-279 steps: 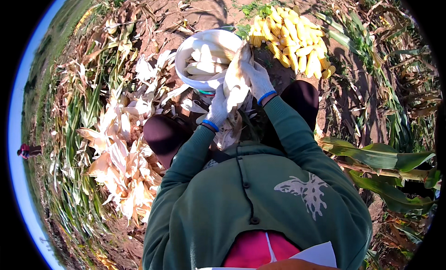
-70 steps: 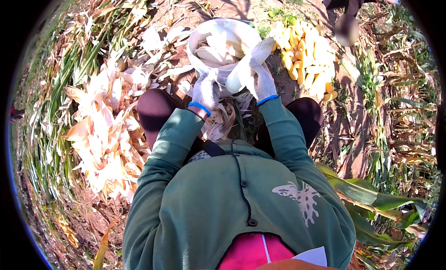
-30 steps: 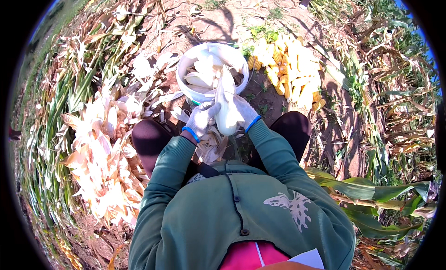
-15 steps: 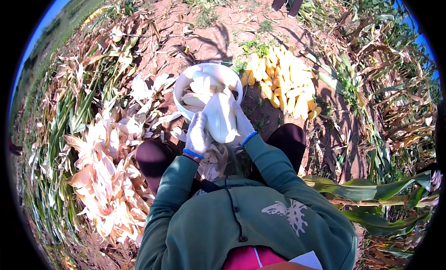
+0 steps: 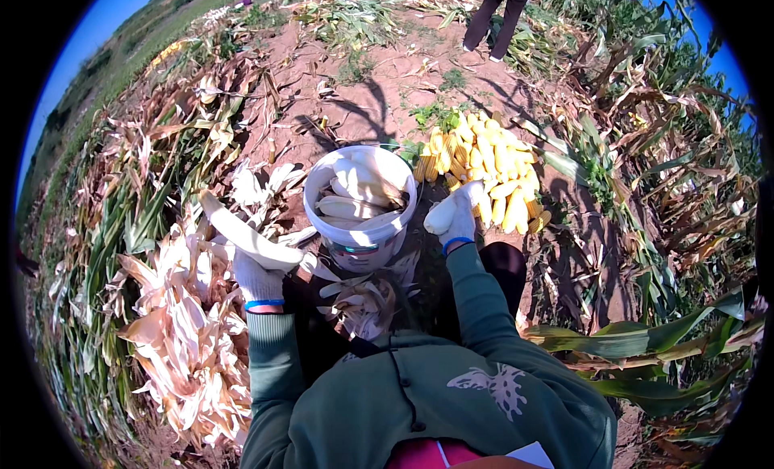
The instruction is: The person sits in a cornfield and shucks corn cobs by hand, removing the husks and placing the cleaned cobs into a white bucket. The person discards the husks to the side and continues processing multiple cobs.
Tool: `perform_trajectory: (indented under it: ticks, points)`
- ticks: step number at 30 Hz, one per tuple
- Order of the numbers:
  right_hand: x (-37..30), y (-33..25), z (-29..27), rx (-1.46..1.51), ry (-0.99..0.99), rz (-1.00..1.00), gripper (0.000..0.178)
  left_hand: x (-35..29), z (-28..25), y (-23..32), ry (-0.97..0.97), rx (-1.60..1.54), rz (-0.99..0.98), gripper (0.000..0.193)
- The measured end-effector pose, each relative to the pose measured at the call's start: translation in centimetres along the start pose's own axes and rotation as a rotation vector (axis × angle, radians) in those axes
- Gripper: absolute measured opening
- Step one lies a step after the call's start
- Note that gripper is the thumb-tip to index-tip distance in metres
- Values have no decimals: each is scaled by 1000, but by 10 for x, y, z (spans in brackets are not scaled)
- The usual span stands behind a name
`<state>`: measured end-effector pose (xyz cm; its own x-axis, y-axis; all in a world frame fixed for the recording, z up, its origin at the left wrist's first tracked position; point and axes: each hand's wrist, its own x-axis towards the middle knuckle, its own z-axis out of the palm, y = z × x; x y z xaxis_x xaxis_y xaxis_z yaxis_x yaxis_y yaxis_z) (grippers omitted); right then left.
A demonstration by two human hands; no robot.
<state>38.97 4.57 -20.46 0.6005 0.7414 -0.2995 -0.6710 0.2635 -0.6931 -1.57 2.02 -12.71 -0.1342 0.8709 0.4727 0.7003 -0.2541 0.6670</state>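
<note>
My left hand (image 5: 259,281), in a white glove with a blue cuff band, is closed on the lower end of a long, curved, pale ear of corn in its husk (image 5: 247,237). It is held beside the pile of dry husks (image 5: 189,332). At the near left edge of the heap of bare yellow corn (image 5: 492,158), my gloved right hand (image 5: 462,220) grips a second pale ear of corn (image 5: 440,216), its rounded end towards the bucket. Between my hands stands a white bucket (image 5: 363,247), with several husk-covered ears (image 5: 355,204) inside.
Loose husks (image 5: 363,308) lie in front of the bucket between my legs. Cut stalks (image 5: 137,195) line the left, and green and dry stalks (image 5: 645,336) lie to the right. Another person's dark-trousered legs (image 5: 496,21) stand at the far right.
My hands were together above the bucket's near rim on pale husked corn. They have moved apart, the left towards the husk pile and the right towards the yellow corn, each with a pale ear.
</note>
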Motion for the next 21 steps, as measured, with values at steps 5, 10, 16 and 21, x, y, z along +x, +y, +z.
perform_trajectory:
  ticks: [5, 10, 16, 21]
  points:
    - [-38, 5, 17, 75, -145, 195, 47, 29, -149, -144, 627, -1188, -538, 40]
    - [-56, 11, 42, 367, -255, 492, 49, -72, -231, -286, 397, -563, -577, 52]
    - [-65, 2, 42, 113, -359, 361, 47, -70, -224, -113, -38, 1287, -836, 66]
    - [-87, -5, 57, -98, -477, 296, 43, 8, -200, -24, 269, 604, 258, 42]
